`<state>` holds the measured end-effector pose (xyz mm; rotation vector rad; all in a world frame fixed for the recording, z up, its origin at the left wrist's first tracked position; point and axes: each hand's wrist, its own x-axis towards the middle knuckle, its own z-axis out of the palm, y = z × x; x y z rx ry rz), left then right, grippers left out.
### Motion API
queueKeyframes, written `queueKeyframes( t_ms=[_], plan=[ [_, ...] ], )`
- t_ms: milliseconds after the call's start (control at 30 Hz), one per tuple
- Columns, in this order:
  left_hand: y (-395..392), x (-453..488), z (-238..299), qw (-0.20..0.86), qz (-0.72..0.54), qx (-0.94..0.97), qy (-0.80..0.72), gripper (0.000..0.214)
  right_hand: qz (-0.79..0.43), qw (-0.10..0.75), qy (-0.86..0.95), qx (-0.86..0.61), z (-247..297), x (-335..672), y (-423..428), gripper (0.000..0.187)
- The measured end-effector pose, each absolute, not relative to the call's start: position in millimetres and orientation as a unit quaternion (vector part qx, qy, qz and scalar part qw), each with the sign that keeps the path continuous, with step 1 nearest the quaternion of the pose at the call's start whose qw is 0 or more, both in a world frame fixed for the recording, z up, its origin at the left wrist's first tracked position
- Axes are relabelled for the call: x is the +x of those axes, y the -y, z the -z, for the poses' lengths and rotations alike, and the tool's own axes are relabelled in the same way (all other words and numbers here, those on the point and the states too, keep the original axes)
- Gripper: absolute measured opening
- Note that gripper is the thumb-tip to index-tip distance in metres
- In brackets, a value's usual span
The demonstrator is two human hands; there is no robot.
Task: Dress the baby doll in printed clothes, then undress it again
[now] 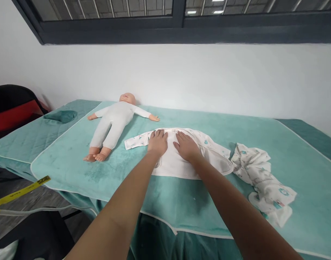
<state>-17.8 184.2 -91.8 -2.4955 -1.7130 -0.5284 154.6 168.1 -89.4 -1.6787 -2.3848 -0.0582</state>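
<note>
A white baby shirt point(179, 167) with small printed figures on its sleeves is spread on the teal cover, its front opened out. My left hand point(158, 141) presses flat on its left part near the collar, fingers stretched. My right hand point(186, 146) lies flat on the cloth just to the right, fingers also extended. One sleeve reaches out to the left; the other side fans to the right with a rounded flap. Beyond my left hand, a baby doll point(118, 115) in a white body suit lies on its back, arms spread.
Crumpled printed baby clothing point(263, 177) lies to the right of the shirt. The teal cover point(73, 173) drapes over the front edge. A white wall point(187, 79) stands behind, below a dark window frame point(114, 34). A yellow tag point(21, 192) and a black and red chair point(13, 112) are at left.
</note>
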Motion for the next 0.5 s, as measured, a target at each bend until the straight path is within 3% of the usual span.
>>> queueKeyframes(
  t_ms=[267, 500],
  plan=[
    [-175, -52, 82, 0.028, 0.278, -0.746, 0.604, 0.051, 0.012, 0.112, 0.816, -0.567, 92, 158, -170, 0.062],
    [-141, -136, 82, 0.01, 0.242, -0.758, 0.605, 0.056, 0.005, 0.109, 0.812, -0.574, 93, 158, -170, 0.062]
  ],
)
